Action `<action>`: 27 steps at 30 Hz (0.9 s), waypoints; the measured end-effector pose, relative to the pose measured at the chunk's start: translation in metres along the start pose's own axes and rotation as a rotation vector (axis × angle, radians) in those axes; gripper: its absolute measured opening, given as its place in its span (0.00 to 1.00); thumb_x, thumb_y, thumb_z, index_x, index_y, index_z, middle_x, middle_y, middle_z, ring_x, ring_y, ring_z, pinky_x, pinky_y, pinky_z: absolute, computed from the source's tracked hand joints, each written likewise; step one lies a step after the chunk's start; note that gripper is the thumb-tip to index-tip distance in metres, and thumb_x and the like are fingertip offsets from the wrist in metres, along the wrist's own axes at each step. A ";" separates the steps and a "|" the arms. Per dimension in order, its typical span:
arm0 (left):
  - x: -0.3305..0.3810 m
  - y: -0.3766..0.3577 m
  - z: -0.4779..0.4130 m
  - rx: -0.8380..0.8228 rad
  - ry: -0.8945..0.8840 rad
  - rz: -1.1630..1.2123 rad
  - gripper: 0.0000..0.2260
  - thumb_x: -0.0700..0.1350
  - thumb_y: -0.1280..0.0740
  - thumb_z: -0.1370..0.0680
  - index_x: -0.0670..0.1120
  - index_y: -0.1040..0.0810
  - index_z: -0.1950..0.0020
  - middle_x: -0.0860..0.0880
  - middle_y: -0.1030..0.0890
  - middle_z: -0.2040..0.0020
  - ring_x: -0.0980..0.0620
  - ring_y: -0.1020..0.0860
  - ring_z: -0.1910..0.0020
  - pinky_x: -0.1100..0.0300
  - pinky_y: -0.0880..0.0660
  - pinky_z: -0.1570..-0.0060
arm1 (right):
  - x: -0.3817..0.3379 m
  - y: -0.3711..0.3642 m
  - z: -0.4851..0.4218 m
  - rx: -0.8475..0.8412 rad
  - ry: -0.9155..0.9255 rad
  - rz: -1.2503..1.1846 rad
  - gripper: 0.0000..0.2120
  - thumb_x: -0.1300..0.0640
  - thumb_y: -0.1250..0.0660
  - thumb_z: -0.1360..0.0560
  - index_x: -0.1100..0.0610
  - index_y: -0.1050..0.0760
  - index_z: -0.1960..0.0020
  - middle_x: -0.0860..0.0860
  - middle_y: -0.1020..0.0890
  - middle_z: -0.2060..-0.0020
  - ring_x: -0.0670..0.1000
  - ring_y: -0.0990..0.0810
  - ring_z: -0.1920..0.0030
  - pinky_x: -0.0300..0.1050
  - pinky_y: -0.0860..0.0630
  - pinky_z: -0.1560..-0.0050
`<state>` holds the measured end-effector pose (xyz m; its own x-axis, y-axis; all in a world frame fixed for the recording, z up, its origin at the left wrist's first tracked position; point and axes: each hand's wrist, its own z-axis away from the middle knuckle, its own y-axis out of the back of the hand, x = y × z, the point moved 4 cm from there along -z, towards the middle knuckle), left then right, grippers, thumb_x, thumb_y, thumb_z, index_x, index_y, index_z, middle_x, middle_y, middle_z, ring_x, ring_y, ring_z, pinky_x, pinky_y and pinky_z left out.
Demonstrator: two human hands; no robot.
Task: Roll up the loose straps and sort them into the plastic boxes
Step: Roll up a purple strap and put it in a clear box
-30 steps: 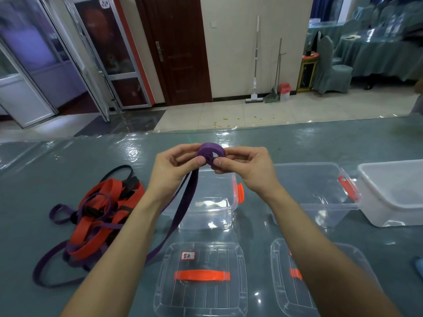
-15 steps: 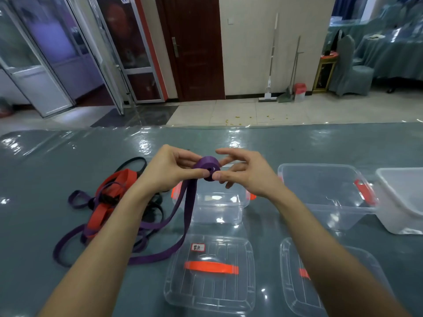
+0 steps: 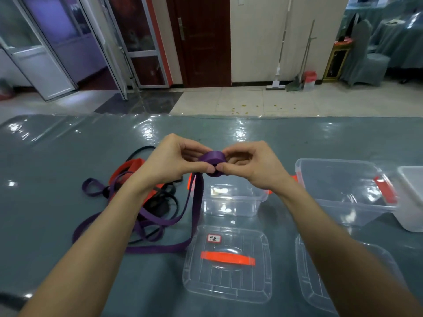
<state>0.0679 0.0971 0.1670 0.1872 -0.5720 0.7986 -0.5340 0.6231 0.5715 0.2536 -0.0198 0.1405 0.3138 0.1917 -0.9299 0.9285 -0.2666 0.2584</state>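
Note:
A purple strap roll is held in the air above the table, pinched from the left by my left hand and from the right by my right hand. Its loose purple tail hangs down and trails across the table toward the left. A tangle of orange, purple and black straps lies on the table at the left. An open clear plastic box with orange clips stands just below the roll. A second open clear box stands to its right.
Two clear lids lie near me: one with an orange handle and a white label, another partly under my right forearm. A white box sits at the right edge. The grey table has a glossy plastic cover.
The roll has been turned a little further in my fingers and the right hand's fingers have closed in on it. The loose tail has drawn closer across the table.

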 end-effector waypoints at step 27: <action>-0.077 0.089 0.014 0.018 -0.023 0.468 0.18 0.50 0.16 0.28 0.49 0.10 0.40 0.44 0.10 0.44 0.44 0.11 0.42 0.55 0.16 0.39 | -0.025 -0.099 -0.051 0.214 -0.068 -0.268 0.12 0.66 0.22 0.24 0.68 0.16 0.42 0.66 0.13 0.53 0.60 0.11 0.60 0.46 0.14 0.51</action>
<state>-0.0055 0.1898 0.1539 -0.0959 -0.2433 0.9652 -0.5710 0.8077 0.1469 0.1634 0.0499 0.1518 0.0443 0.2201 -0.9745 0.9113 -0.4087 -0.0509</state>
